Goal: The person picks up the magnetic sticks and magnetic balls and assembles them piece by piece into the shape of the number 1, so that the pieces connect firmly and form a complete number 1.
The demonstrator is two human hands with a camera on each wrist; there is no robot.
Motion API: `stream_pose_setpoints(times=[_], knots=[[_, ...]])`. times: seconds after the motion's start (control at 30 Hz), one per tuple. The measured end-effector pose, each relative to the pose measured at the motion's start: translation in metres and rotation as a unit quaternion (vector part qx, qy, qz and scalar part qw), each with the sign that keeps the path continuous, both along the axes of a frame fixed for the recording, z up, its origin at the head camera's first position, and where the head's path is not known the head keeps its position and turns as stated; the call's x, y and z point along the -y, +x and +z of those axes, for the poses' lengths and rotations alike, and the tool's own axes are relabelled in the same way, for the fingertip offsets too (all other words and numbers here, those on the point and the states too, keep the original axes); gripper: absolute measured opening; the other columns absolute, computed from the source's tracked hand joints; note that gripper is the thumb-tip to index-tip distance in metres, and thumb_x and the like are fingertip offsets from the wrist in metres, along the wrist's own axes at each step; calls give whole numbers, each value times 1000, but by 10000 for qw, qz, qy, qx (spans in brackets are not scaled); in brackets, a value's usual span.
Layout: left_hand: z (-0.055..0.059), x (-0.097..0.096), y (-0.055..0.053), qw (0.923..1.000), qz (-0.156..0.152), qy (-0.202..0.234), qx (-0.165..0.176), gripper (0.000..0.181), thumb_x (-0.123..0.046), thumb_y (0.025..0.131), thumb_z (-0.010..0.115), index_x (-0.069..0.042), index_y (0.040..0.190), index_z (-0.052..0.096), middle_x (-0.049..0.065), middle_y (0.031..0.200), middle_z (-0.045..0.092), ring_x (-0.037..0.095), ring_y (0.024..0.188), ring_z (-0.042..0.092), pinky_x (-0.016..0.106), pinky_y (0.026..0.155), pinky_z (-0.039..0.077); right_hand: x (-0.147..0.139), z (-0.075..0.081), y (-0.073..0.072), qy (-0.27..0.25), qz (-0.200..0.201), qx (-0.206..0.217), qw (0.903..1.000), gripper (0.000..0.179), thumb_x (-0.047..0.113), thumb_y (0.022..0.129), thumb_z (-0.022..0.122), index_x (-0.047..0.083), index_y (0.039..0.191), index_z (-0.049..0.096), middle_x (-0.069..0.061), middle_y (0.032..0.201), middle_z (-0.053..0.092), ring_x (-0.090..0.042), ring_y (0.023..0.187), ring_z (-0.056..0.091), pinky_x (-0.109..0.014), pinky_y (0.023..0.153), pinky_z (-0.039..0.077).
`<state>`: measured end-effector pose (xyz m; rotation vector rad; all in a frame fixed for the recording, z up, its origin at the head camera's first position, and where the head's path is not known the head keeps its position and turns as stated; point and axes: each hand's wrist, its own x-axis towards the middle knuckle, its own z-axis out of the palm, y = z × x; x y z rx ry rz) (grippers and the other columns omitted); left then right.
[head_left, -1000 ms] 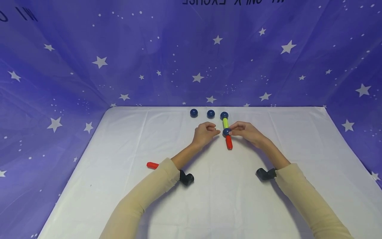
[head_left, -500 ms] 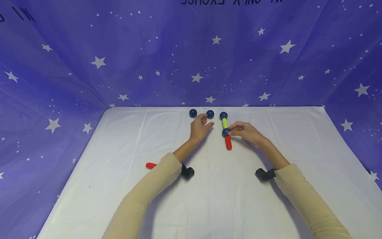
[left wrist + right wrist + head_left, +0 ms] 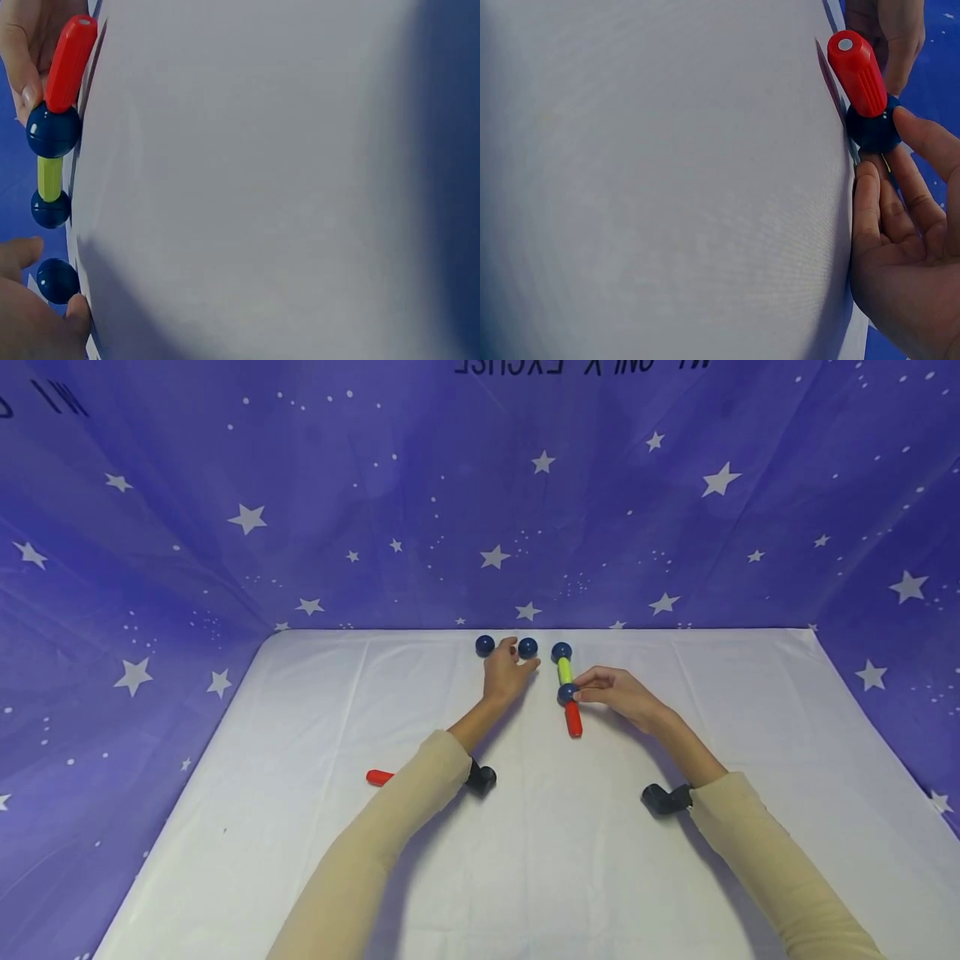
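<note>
My right hand (image 3: 618, 695) pinches a dark blue ball (image 3: 567, 694) between thumb and fingers. This ball joins a red stick (image 3: 573, 720) on its near side to a yellow-green stick (image 3: 565, 672) on its far side. At the far end of the yellow-green stick is another blue ball (image 3: 561, 652). My left hand (image 3: 506, 678) reaches to a loose blue ball (image 3: 528, 647) left of the chain. In the left wrist view, its thumb and fingers stand apart on either side of that loose ball (image 3: 58, 280), one fingertip right at its edge.
One more blue ball (image 3: 484, 646) lies left of my left hand, near the back edge of the white table (image 3: 300, 710). A second red stick (image 3: 379, 777) is partly hidden under my left sleeve. A purple-blue starry cloth (image 3: 420, 493) hangs behind.
My left hand has moved away from the joined pieces, back and slightly left, to the loose ball. The right hand keeps its hold on the middle ball.
</note>
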<state>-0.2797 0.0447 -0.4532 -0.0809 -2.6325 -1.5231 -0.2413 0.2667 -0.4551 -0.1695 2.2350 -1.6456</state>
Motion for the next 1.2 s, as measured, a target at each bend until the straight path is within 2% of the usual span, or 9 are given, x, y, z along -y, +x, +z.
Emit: stream_pose_setpoints(times=[0.27,0.47,0.63,0.93,1.2], knots=[[-3,-3,-9,9989,167,-433,-72,56,-19,89,76,4,136,55,19,114,67,25,102,67,34,88,53,-1,-2,-1,157,5,-45,9999,40,15,91,73,-4,124,61,-17,118,68,-32,118,56,-50,108,33],[-3,-3,-14,9975,251,-653,-77,54,-20,88,77,3,133,58,17,111,68,25,95,66,35,88,52,1,-2,0,151,43,-51,9999,42,17,91,74,-4,124,61,-16,117,69,-32,117,55,-48,106,33],[-2,-4,-16,9973,179,-704,-111,51,-19,89,76,3,132,60,16,109,69,25,95,66,35,88,52,0,-1,-1,162,19,-65,9998,41,17,90,75,-3,123,62,-15,115,70,-29,114,57,-46,104,34],[0,-6,-21,9960,185,-872,-66,44,-20,90,76,0,127,64,15,112,71,26,106,66,34,93,50,0,0,-1,89,-16,-14,10000,39,15,90,74,-3,123,62,-15,112,70,-29,113,57,-46,105,35],[-1,-6,-17,9972,155,-731,-98,38,-17,90,75,1,123,66,15,109,71,27,104,66,34,92,51,0,0,1,90,-3,13,10000,41,17,91,74,-4,123,61,-14,113,70,-29,114,56,-45,104,35]])
